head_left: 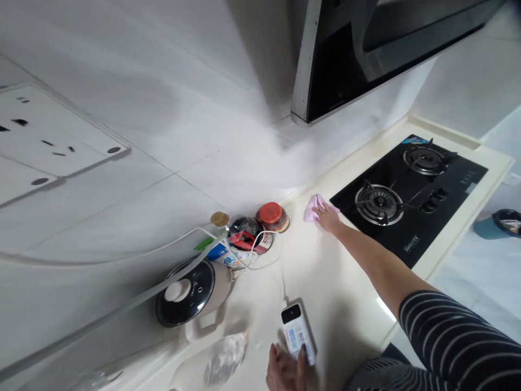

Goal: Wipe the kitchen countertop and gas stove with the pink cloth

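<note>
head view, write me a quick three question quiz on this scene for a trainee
1. What does the right hand rest on? A) the red-lidded jar B) the pink cloth C) the wall socket
2. True or false: the left hand is over the hob.
3. Fill in the number: the hob shows ___ burners.

Key: 1. B. 2. False; it is at the white device on the counter. 3. two.

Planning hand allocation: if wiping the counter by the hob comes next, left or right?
Right, I'd say. The right hand rests on the pink cloth, on the counter beside the hob. The left hand is at the white device, away from the cloth.
</note>
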Motion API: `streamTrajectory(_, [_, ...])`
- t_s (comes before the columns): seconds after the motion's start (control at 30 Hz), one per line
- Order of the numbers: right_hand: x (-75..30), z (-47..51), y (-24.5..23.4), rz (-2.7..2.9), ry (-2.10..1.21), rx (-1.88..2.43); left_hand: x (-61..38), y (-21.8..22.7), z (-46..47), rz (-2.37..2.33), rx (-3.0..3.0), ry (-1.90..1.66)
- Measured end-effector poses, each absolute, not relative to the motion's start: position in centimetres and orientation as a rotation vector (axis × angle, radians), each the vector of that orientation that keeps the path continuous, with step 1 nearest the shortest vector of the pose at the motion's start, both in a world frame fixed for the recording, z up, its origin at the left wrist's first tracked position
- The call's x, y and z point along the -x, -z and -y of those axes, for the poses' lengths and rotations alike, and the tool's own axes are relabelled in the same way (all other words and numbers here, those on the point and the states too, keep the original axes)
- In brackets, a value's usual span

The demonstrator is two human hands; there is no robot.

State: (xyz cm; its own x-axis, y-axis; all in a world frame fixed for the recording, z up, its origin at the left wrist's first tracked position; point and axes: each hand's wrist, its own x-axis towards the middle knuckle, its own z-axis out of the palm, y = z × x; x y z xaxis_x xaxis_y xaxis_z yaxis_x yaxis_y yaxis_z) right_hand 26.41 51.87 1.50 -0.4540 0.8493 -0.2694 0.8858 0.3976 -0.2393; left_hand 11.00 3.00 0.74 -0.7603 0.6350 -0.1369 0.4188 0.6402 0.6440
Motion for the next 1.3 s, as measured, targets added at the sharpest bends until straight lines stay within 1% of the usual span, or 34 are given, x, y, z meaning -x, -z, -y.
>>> streamTrajectory(0.17, [-33.3,-44.9,-1.4,-2.555,0.457,-1.671,-12.4,-0.8,-6.2,-2.602,-1.124,-0.641])
streamTrajectory(0.3, [-39.5,-35.8,-0.4,-2.634,0.43,-1.744,-13.6,-1.0,-7.8,-2.72,-1.186,-0.507])
streamTrajectory(0.43, [-45.1,-25.5,0.8,-2.68,0.495,-1.696,-13.7,-1.2,-8.6,-2.649,-1.182,-0.379])
streamTrajectory(0.53, [-47.7,-21.0,0.8,-2.652,0.573,-1.62,-13.3,-2.1,-9.1,-2.566,-1.094,-0.346])
streamTrajectory(0.6, [-48.2,-21.2,0.4,-2.648,0.603,-1.567,-13.0,-3.0,-9.2,-2.509,-1.004,-0.366])
streamTrajectory(0.7, [-46.5,-25.9,-0.3,-2.68,0.6,-1.547,-12.6,-4.3,-8.8,-2.43,-0.883,-0.49])
streamTrajectory(0.83, [-39.8,-35.3,-1.4,-2.55,0.589,-1.719,-12.1,-5.6,-6.8,-2.368,-0.814,-0.715])
streamTrajectory(0.9, [-35.4,-37.4,-2.0,-2.48,0.598,-1.769,-11.9,-6.1,-5.6,-2.346,-0.765,-0.78])
streamTrajectory(0.97, [-31.4,-35.9,-2.1,-2.539,0.643,-1.636,-11.8,-6.7,-4.4,-2.343,-0.694,-0.805])
streamTrajectory(1.0, [-29.9,-33.8,-2.0,-2.622,0.686,-1.487,-11.8,-7.1,-3.8,-2.351,-0.663,-0.822])
streamTrajectory(1.13, [-28.2,-21.0,-0.3,-3.019,0.905,-0.601,-11.6,-8.3,-1.4,-2.384,-0.608,-0.959])
streamTrajectory(1.2, [-28.9,-16.8,0.7,-3.096,0.969,-0.25,-11.4,-8.7,-0.1,-2.402,-0.579,-1.018])
streamTrajectory(1.3, [-28.0,-17.4,1.3,-3.105,0.949,-0.035,-10.9,-8.9,2.0,-2.436,-0.484,-1.054])
